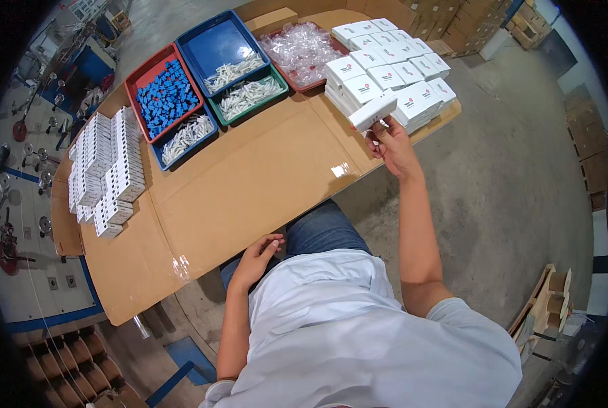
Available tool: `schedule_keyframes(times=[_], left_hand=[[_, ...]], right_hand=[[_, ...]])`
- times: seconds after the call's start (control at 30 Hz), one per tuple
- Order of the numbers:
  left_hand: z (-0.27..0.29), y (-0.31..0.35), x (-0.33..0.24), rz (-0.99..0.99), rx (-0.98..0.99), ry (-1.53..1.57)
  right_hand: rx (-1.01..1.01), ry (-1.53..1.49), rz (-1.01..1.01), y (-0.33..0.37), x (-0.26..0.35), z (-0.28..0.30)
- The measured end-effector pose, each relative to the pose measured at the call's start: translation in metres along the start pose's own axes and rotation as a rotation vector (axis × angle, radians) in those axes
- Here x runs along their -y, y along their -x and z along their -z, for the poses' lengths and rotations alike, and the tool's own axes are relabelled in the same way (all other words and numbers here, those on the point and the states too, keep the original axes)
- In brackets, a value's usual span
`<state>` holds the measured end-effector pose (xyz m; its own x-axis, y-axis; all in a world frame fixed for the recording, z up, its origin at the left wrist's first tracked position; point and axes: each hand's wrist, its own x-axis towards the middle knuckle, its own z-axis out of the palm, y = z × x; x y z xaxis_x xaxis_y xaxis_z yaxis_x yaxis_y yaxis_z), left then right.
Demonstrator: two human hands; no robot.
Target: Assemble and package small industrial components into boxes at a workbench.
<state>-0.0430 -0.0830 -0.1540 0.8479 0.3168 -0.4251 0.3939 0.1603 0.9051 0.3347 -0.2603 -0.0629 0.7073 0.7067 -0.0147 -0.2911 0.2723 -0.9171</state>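
My right hand (393, 146) is closed on a flat white box (372, 111), pinched at its near end between thumb and fingers. The box is tilted at the near left edge of a large stack of like white boxes (413, 98) with small red marks on top. By my lap, just off the table's front edge, my left hand (257, 260) is loosely open. Its fingers are a little bent with nothing in them.
On the cardboard-covered table (229, 197) stand a red tray of blue parts (161, 98), a blue tray (215, 41), a green tray (280, 75) and a small blue tray (212, 132) with white parts, a tray of clear plastic pieces (300, 51), and stacked white blocks (103, 170).
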Motion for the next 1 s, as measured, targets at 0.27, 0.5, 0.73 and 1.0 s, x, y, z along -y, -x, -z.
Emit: schedule_keyframes(times=[0.27, 0.5, 0.73, 1.0], left_hand=[[-0.005, -0.012, -0.022, -0.041, 0.018, 0.079], [-0.022, -0.036, -0.084, -0.141, -0.04, 0.101], [-0.032, -0.054, -0.157, -0.664, -0.387, -0.304], [-0.031, -0.062, -0.184, -1.0, -0.477, -0.446]], right_hand=[[-0.003, 0.059, -0.044, -0.003, -0.003, 0.002], [0.098, 0.129, -0.004, -0.011, -0.003, -0.017], [0.203, 0.169, -0.055, -0.02, -0.012, -0.048], [0.255, 0.385, -0.128, -0.012, -0.018, -0.1]])
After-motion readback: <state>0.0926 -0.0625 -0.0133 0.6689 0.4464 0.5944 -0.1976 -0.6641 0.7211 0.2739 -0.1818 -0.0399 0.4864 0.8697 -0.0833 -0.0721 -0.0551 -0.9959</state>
